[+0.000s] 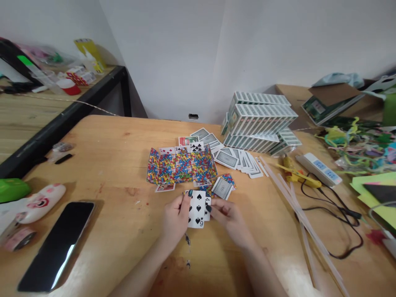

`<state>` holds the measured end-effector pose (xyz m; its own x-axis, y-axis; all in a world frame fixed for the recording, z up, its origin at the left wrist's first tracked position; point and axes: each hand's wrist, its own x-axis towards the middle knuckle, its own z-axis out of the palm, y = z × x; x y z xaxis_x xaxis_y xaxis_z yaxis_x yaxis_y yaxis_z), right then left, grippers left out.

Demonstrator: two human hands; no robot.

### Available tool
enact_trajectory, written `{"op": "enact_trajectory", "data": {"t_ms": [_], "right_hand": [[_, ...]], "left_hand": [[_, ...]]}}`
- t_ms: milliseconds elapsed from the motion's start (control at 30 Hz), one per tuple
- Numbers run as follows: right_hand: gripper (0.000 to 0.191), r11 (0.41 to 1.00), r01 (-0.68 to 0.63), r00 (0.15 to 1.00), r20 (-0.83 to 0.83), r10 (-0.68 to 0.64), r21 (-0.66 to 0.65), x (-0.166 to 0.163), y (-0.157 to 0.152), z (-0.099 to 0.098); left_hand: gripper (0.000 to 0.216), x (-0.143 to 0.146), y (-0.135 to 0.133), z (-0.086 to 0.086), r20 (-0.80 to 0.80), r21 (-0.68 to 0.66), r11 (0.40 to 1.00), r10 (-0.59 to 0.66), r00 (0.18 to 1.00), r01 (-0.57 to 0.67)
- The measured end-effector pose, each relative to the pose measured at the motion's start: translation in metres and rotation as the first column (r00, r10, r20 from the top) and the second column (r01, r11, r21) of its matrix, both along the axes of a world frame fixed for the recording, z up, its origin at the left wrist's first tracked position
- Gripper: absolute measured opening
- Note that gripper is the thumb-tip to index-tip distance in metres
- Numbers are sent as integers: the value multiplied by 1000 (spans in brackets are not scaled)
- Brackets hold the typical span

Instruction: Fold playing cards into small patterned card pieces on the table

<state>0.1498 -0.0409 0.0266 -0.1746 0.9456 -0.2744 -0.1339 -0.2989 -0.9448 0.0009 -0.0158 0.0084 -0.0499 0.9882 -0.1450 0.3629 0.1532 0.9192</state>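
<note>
My left hand (177,214) is closed on a six of spades playing card (197,209), its thumb with dark nail polish over the face. Behind that card, a four (207,209) sticks out to the right, pinched at its edge by my right hand (227,216). Just beyond my hands lies a strip of colourful patterned panels (182,168) with raised ends. Several face-up cards stick out along its far edge, among them a clubs card (196,147). A face-down card (222,188) rests to its right on another patterned piece (229,179).
Loose face-down cards (227,158) spread toward stacked card boxes (262,119) at the back. On the right lie glue sticks (305,222), a yellow glue gun (298,175), its black cable and a power strip (320,168). A phone (57,245) lies at left.
</note>
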Motion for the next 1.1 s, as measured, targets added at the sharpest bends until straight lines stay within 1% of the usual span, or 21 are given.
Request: {"op": "enact_trajectory", "data": {"t_ms": [67, 133, 300, 400, 500, 567, 667, 767, 867, 967, 1100], "right_hand": [[30, 999, -3, 999, -51, 1, -32, 0, 0, 0], [29, 998, 23, 997, -70, -28, -63, -2, 0, -2], [29, 982, 158, 987, -19, -161, -101, -10, -1, -7], [28, 987, 140, 990, -5, -141, -74, -10, -1, -4], [27, 993, 94, 994, -56, -98, -71, -8, -1, -2], [25, 993, 93, 992, -81, -99, -78, -6, 0, -2], [24, 992, 113, 990, -73, -118, -60, -7, 0, -4], [22, 988, 150, 988, -26, -151, -24, -10, 0, -8], [21, 984, 176, 983, 54, -177, 23, -11, -1, -13], [20, 977, 195, 964, 167, -207, 86, -13, -3, -17], [19, 966, 188, 914, 328, -237, 175, -16, -6, -19]], "left_hand": [[36, -1, 1, 1, -35, 2, 1000, -4, 999, 4], [34, 0, 1, 2, -66, 3, 1000, -5, 998, 5], [28, 4, -3, 5, -126, 45, 999, -4, 992, 10], [27, 6, -5, 4, -180, 71, 997, -23, 983, 36], [31, 6, -4, 1, -222, 82, 996, -15, 975, 34], [33, 5, -3, 0, -239, 90, 996, -7, 971, 29], [33, 4, -2, -2, -262, 106, 993, -14, 965, 44], [31, 4, -5, -4, -293, 130, 988, -39, 955, 80], [30, 4, -8, -6, -341, 182, 974, -68, 938, 137], [31, 4, -11, -10, -407, 241, 948, -93, 909, 205], [30, 3, -13, -12, -476, 297, 920, -89, 875, 255]]}}
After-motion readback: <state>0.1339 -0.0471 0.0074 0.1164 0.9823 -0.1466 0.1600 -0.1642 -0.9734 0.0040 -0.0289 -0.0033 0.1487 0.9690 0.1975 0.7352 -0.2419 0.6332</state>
